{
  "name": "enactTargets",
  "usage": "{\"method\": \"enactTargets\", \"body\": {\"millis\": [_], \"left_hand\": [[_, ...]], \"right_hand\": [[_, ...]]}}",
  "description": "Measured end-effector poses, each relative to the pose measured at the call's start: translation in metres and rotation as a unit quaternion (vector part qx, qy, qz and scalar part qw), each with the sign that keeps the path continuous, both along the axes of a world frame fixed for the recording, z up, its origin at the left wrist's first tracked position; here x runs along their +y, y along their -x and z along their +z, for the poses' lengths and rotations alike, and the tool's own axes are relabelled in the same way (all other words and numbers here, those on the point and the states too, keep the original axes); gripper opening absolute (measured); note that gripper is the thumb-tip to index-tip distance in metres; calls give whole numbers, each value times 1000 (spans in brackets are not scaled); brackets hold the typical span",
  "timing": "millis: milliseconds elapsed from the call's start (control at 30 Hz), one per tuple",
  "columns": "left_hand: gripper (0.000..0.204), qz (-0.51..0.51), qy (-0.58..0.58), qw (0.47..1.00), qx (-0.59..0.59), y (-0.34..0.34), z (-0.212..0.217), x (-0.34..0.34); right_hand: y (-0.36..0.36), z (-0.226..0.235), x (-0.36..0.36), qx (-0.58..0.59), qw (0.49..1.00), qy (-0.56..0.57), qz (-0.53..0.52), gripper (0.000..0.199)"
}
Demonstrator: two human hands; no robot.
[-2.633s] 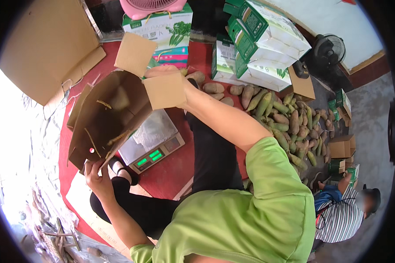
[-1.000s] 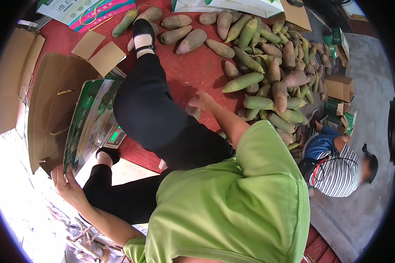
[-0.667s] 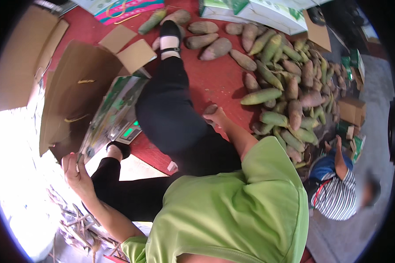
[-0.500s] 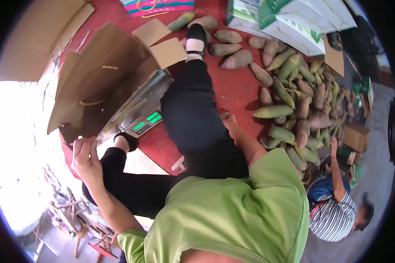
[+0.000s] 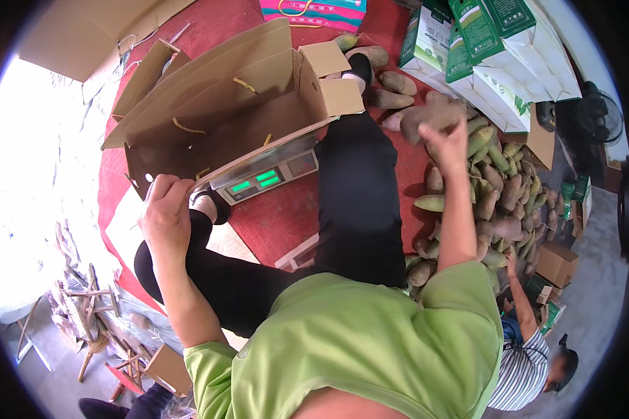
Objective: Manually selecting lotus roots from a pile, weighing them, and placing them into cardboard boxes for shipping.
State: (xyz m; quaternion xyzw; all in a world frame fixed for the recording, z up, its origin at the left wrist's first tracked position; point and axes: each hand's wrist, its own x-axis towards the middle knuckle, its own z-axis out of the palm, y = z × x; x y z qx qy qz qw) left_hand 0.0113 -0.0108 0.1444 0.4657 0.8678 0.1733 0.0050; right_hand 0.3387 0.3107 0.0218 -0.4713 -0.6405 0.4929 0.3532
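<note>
My left hand [image 5: 166, 211] pinches the near left edge of an open brown cardboard carton [image 5: 196, 91], which has yellow rope handles. The carton's visible inside holds no produce. It sits on a weighing scale [image 5: 302, 166] with lit green digits, between my legs. My raised right hand [image 5: 449, 148] is closed around a brownish, thick radish-like root [image 5: 430, 120], blurred by motion. Below and right of that hand lies a big heap of green and pinkish-brown roots [image 5: 493, 199]. A few loose ones [image 5: 398, 82] lie on the red mat [image 5: 279, 227] by my foot.
White-and-green printed boxes [image 5: 468, 59] stand at the far right, beside a fan [image 5: 597, 112]. A pink-and-blue box [image 5: 314, 12] is at the top. Another person in a striped shirt [image 5: 521, 370] reaches into the heap. Wooden stools [image 5: 94, 300] are at lower left.
My right hand has risen from beside my right leg and moved away from me, now holding a root up. My left hand stays on the carton's edge. The whole view has shifted.
</note>
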Motion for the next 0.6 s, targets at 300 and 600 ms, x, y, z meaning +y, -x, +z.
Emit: {"method": "enactTargets", "body": {"millis": [300,600], "left_hand": [[7,-12,-2,1000,5,-2,3,-2],[9,-5,10,1000,-5,-5,1,-7]], "right_hand": [[170,182,-24,77,894,-276,345,38],[272,96,-53,-351,613,-259,659,72]]}}
